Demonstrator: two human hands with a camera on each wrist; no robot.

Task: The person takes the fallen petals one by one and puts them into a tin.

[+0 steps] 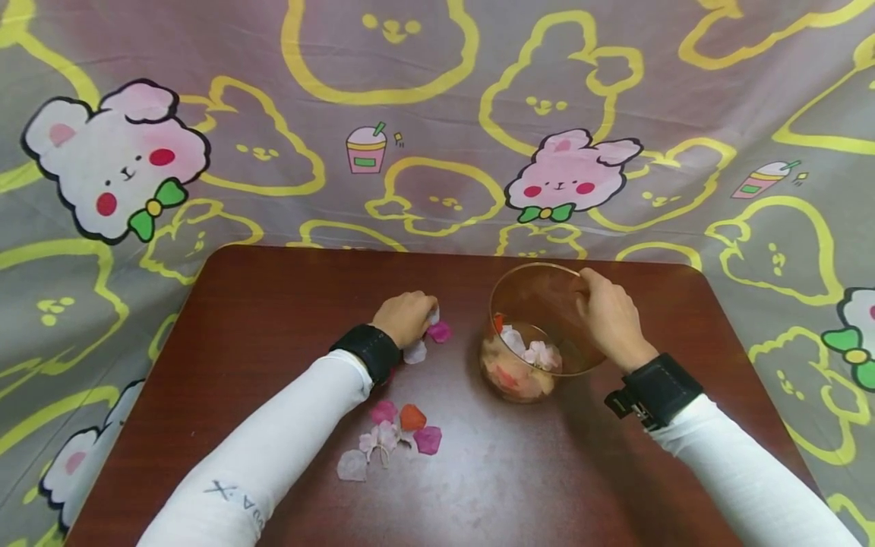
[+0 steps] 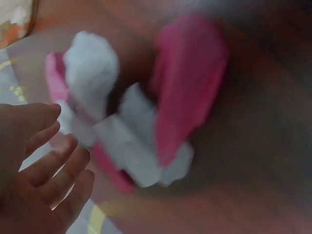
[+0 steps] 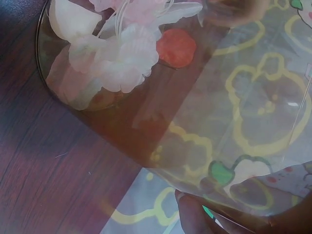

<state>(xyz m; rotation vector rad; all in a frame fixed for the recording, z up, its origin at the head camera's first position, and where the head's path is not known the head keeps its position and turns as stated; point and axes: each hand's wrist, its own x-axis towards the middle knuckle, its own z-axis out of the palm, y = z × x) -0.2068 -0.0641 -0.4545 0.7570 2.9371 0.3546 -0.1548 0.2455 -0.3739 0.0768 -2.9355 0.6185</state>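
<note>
My right hand (image 1: 615, 319) grips the rim of a see-through amber-tinted bowl (image 1: 540, 304), which leans toward me. Its thumb (image 3: 192, 209) lies against the wall. Inside the bowl lie pale pink blossoms (image 3: 114, 63), white petals and an orange-red petal (image 3: 176, 48). My left hand (image 1: 405, 320) is low over the table beside a small group of petals. In the left wrist view its fingers (image 2: 61, 175) are apart from the thumb, close to white petals (image 2: 129, 146) and a blurred magenta petal (image 2: 190, 83). Whether the fingertips touch a petal is unclear.
Nearer to me on the brown table (image 1: 547, 486) lies a second group: a white petal (image 1: 352, 465), a pale blossom (image 1: 380, 438), an orange petal (image 1: 412, 417) and magenta petals (image 1: 428, 440). A cartoon-printed cloth (image 1: 437, 114) hangs behind the table's far edge.
</note>
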